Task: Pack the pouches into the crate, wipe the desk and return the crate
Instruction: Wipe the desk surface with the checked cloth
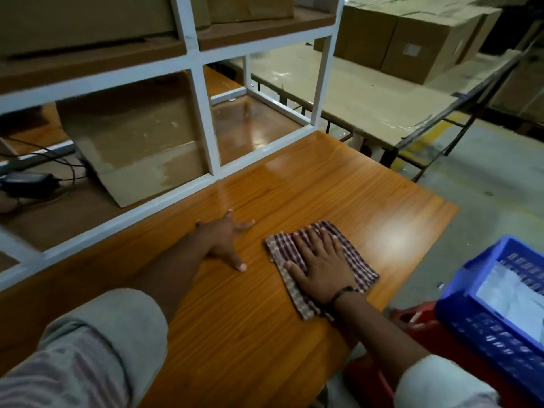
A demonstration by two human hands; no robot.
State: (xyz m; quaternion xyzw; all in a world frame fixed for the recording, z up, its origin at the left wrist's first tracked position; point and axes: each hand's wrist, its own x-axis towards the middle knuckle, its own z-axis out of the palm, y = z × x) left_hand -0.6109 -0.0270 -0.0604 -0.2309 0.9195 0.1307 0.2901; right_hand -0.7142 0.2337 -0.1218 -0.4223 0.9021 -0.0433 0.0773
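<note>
One glossy wooden desk (294, 187): left grip (225, 240) flat, empty; right grip (321, 266) flat on cloth (357, 260).

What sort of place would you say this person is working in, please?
Most likely a warehouse or packing area: large brown cardboard boxes stand in the background, a white metal-framed shelf unit holds more cartons above the glossy wooden desk, and a blue plastic crate sits alongside.
</note>
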